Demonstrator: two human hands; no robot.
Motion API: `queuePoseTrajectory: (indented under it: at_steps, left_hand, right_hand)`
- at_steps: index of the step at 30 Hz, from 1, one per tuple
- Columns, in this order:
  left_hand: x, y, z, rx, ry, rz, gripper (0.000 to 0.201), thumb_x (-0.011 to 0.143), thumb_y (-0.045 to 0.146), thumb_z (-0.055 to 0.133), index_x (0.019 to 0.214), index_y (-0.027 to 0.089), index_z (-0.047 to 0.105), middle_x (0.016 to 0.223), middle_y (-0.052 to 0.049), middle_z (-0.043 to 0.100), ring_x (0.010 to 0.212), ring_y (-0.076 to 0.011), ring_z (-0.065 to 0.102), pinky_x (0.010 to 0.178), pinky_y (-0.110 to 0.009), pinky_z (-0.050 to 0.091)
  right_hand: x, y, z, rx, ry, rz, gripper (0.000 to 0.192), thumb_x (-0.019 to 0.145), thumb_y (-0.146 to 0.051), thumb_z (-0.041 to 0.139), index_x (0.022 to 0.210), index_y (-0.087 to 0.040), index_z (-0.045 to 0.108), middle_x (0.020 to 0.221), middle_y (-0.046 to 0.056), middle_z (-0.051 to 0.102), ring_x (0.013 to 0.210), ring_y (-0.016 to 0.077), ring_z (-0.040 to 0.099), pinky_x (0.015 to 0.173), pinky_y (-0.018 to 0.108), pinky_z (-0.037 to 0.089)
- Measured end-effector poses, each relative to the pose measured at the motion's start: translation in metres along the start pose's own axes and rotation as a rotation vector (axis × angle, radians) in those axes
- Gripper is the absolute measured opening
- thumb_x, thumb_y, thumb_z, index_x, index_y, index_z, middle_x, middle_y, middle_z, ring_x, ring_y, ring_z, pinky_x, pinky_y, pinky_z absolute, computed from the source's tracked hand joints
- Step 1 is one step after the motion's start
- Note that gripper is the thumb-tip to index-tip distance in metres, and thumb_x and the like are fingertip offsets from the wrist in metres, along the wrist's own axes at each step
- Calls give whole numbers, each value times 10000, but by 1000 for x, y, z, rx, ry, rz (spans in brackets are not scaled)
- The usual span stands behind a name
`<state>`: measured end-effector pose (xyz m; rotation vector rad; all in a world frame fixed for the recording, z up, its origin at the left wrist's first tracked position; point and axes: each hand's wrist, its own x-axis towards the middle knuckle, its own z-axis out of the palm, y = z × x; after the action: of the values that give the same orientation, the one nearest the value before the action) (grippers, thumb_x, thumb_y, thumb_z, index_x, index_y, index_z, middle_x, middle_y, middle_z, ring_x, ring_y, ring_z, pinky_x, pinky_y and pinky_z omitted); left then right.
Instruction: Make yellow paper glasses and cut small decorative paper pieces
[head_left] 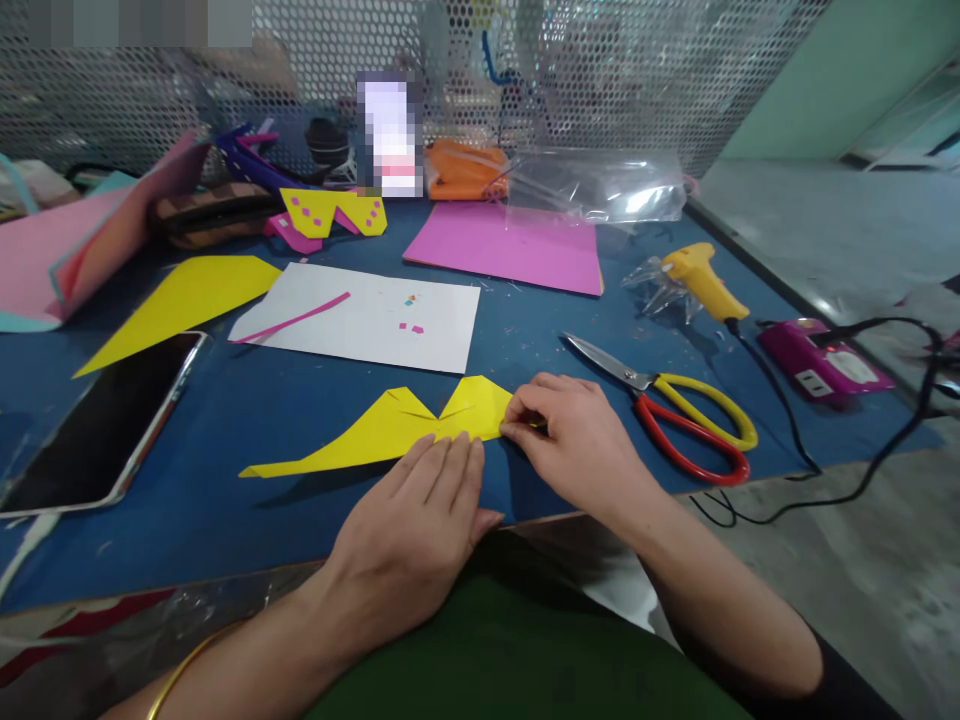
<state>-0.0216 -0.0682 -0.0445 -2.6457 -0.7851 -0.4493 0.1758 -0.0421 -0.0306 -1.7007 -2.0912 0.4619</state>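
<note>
A cut and folded piece of yellow paper lies near the table's front edge, with a notch in its upper side and a long tapering strip to the left. My left hand rests on its lower edge, fingers stretched out side by side. At the paper's right end, the thumb and fingertips of my right hand pinch it. To the right of that hand lie scissors with one yellow and one red handle, blades apart. Behind the paper is a white sheet bearing a magenta strip and tiny scraps.
Left are a phone on a cable and a larger yellow sheet. A yellow mask shape with pink squares, a pink sheet stack and a lit screen stand behind. A glue gun and purple power box trail cords on the right.
</note>
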Motion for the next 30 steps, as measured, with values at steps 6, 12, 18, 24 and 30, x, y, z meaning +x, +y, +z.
queuePoseTrajectory:
  at_steps: [6,12,18,24,30]
  left_hand:
    - [1,-2,0,-18,14,-12,359,976,261,496,1144,-6,669,1118,-207,731,996,-293,703,887,-421,568]
    - [3,-1,5,-45,0,-30,424,984,310,473,1222,-4,630,1111,-182,723,980,-296,673,910,-453,539]
    - [4,1,6,-59,-2,-33,468,971,332,496,1243,-28,616,1103,-173,712,965,-310,639,906,-464,519]
    - [1,1,7,-50,10,-34,454,980,308,475,1247,-30,618,1111,-174,715,997,-314,629,959,-470,470]
    - [2,1,7,-48,16,-31,448,989,298,460,1243,-35,619,1116,-170,721,1003,-302,631,956,-451,460]
  right_hand:
    - [7,-5,-3,-112,-51,-45,156,814,-93,617,691,-189,622,753,4,632,763,183,550,730,342,332]
    - [2,-6,-1,-126,-19,-26,146,858,-118,606,730,-186,627,800,12,653,796,192,577,765,359,337]
    - [-8,8,0,5,112,-29,128,847,-158,678,744,-229,650,807,-19,673,808,187,594,851,382,363]
    - [-11,14,-3,-23,145,-8,114,854,-192,686,756,-223,637,783,-14,644,792,194,571,812,374,386]
    - [-5,11,-2,-129,67,6,127,860,-164,641,746,-203,601,791,3,629,791,205,548,756,360,366]
